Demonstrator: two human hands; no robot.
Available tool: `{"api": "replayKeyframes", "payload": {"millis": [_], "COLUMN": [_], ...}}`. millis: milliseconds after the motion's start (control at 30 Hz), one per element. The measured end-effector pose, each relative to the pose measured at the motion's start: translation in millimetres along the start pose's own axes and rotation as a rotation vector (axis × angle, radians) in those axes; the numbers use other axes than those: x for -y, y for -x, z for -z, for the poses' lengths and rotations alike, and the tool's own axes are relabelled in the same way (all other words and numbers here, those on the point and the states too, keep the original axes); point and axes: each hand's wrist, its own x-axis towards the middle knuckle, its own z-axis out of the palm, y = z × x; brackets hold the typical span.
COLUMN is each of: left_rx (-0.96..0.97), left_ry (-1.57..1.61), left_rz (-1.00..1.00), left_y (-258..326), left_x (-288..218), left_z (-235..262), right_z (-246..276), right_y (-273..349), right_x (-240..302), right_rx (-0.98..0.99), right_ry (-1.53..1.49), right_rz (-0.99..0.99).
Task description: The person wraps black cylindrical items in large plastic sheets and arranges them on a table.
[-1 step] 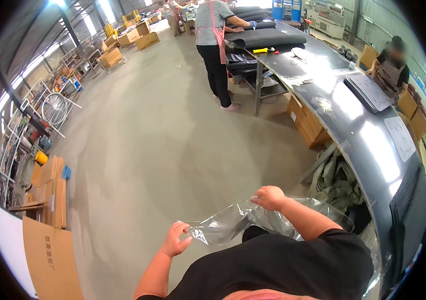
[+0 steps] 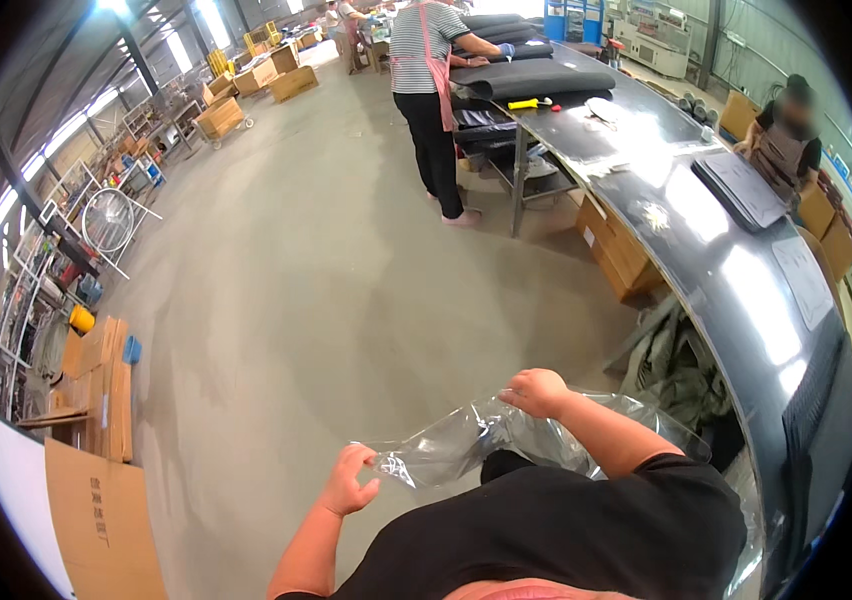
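The clear plastic sheet [image 2: 441, 447] stretches across the lower middle of the frame, before your body. Your left hand [image 2: 349, 482] pinches its left end between the fingers; your right hand [image 2: 538, 393] has its fingers closed on the upper edge. Toward the right, crumpled grey-green fabric [image 2: 684, 350] lies beside the long dark table [image 2: 711, 275].
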Motion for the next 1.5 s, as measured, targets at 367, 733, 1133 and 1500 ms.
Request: {"api": "replayKeyframes", "payload": {"millis": [367, 733, 1133, 1500], "left_rx": [-0.351, -0.404, -0.26, -0.548], "left_ry": [-0.498, -0.407, -0.232, -0.615], "left_rz": [0.201, 0.184, 0.037, 0.513], "left_y": [-237, -533, -993, -1350], "left_x": [210, 481, 730, 999], "left_z": [115, 357, 533, 778], "right_z": [93, 174, 254, 408], "right_y": [-444, -892, -1271, -1795], "right_x": [18, 99, 31, 124], "right_rx": [0.195, 0.087, 0.043, -0.549], "right_ry": [-0.037, -0.071, -0.273, 0.049], "right_rz": [0.183, 0.324, -0.115, 0.172]}}
